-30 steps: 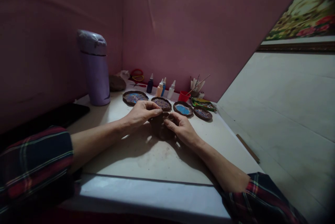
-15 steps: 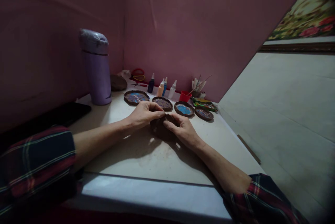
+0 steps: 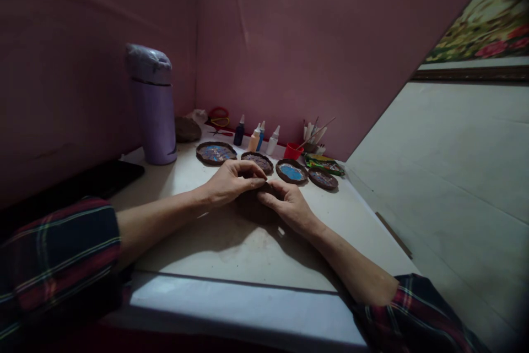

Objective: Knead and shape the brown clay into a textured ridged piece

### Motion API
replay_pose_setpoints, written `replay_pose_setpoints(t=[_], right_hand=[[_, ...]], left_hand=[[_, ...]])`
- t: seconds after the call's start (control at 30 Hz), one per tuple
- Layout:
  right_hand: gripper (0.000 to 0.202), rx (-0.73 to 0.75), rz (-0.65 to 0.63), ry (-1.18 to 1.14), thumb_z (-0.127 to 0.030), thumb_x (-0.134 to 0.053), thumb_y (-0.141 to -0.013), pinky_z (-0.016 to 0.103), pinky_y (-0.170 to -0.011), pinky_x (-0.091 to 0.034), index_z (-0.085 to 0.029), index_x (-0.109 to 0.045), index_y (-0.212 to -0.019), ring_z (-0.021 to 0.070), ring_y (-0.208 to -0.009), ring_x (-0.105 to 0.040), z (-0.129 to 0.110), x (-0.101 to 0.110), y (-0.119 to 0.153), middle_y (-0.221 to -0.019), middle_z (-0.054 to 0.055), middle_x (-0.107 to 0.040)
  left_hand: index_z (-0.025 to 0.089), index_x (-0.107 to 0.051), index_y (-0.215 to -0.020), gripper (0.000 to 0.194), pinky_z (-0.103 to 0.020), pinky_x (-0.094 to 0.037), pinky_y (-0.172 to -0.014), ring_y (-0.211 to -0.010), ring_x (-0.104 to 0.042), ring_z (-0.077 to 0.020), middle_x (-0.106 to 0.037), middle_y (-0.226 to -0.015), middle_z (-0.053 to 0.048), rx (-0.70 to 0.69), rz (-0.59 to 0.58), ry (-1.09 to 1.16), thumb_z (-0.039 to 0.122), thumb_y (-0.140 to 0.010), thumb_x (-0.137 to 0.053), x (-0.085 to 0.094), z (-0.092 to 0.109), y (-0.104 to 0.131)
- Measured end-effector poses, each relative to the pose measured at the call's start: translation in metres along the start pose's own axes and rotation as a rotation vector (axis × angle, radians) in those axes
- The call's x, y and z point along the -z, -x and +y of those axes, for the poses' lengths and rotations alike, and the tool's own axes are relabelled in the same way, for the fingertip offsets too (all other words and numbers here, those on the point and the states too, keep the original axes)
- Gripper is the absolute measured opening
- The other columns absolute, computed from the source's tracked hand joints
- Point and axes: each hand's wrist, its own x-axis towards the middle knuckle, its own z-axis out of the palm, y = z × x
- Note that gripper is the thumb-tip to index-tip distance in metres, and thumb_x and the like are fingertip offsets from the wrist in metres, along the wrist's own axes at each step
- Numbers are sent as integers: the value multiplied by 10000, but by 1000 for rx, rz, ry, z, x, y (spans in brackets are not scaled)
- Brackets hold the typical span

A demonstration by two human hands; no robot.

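Note:
A dark brown clay piece (image 3: 257, 208), much like the clay dishes behind it, is between my hands over the white board. My left hand (image 3: 230, 182) pinches its upper edge between thumb and fingers. On the other side, my right hand (image 3: 292, 205) grips the rim, thumb toward me and fingers behind. The fingertips of both hands nearly meet at the far edge. Shadow and my fingers hide much of the piece's shape.
Behind my hands stand several painted clay dishes (image 3: 291, 172), paint bottles (image 3: 254, 140), a red cup (image 3: 293, 151) and brushes (image 3: 316, 131). A purple tumbler (image 3: 155, 116) stands left, near a clay lump (image 3: 187, 129), scissors (image 3: 219, 116) and a dark flat object (image 3: 119, 175).
My left hand has shifted slightly right along the clay rim, closer to my right fingertips. The clay piece looks tilted or turned a little, and my right hand has barely moved.

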Motion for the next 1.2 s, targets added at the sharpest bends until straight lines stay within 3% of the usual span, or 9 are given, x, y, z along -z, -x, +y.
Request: replay_pose_setpoints(t=[0.3,0.53,0.83,1.07,1.2], right_hand=[[284,-4,25,-116,-370,-600,-808,317,-851,-450,-193,-645,-1026,191,-927,-586,2,-1,-1,-990,41,-658],[293,-36,46,-94,-383,-618,-789,288,-762,-472,-177,-648,-996,174,-839,-590,2,1,-2,-914,33,-659],[273,-18,36,-21,-381,-608,-797,293,-745,-465,-170,-659,-963,173,-807,-578,1,0,0,-867,34,-655],[278,-38,29,-21,-396,-629,-775,258,-658,-447,-155,-660,-910,152,-725,-561,0,0,-1,-803,19,-643],[286,-52,16,5,-407,-631,-772,252,-623,-430,-143,-659,-877,140,-678,-537,-2,-1,0,-739,9,-615]], left_hand=[[103,-651,-721,174,-212,-367,-483,-486,-480,-88,-565,-544,16,140,84,17,251,-638,-692,-1,9,1],[101,-687,-817,279,-220,-410,-589,-628,-554,-117,-653,-694,-33,97,76,114,343,-679,-686,1,3,-1],[104,-652,-731,187,-216,-379,-495,-503,-498,-98,-577,-555,9,150,15,-8,277,-662,-673,-1,7,2],[97,-675,-777,252,-229,-431,-581,-621,-556,-125,-647,-693,-34,98,18,-33,331,-683,-661,0,6,1],[96,-668,-735,248,-230,-433,-564,-608,-552,-130,-642,-669,-34,104,20,-71,335,-668,-672,0,7,1]])
